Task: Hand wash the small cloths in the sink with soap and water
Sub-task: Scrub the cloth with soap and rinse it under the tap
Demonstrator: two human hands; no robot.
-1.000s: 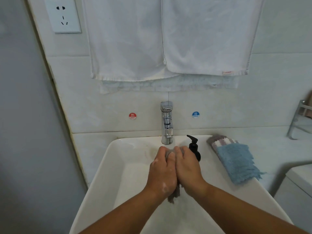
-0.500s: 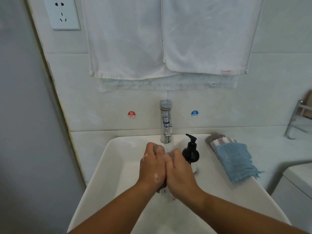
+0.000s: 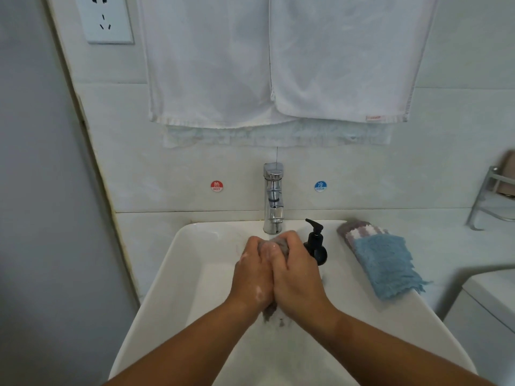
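Note:
My left hand (image 3: 252,274) and my right hand (image 3: 295,271) are pressed side by side over the white sink (image 3: 178,274), both gripping a small grey cloth (image 3: 280,243). The cloth bulges out between my fingertips and a wet end hangs below my wrists. Soap suds cling to the back of my left hand. A chrome tap (image 3: 273,199) stands just behind my fingers. A black soap pump bottle (image 3: 316,243) sits on the sink's back rim, right next to my right hand. A blue cloth (image 3: 387,266) lies over a grey striped cloth (image 3: 354,229) on the counter to the right.
White towels (image 3: 276,59) hang on the wall above the tap, with hot and cold stickers beneath them. A wall socket (image 3: 104,19) is at top left. A metal rack (image 3: 493,196) stands at the right edge, and a white appliance (image 3: 490,310) at lower right.
My hands rubbed the grey cloth, sliding left and toward the tap, then came back to the middle. The grip on the cloth stays the same.

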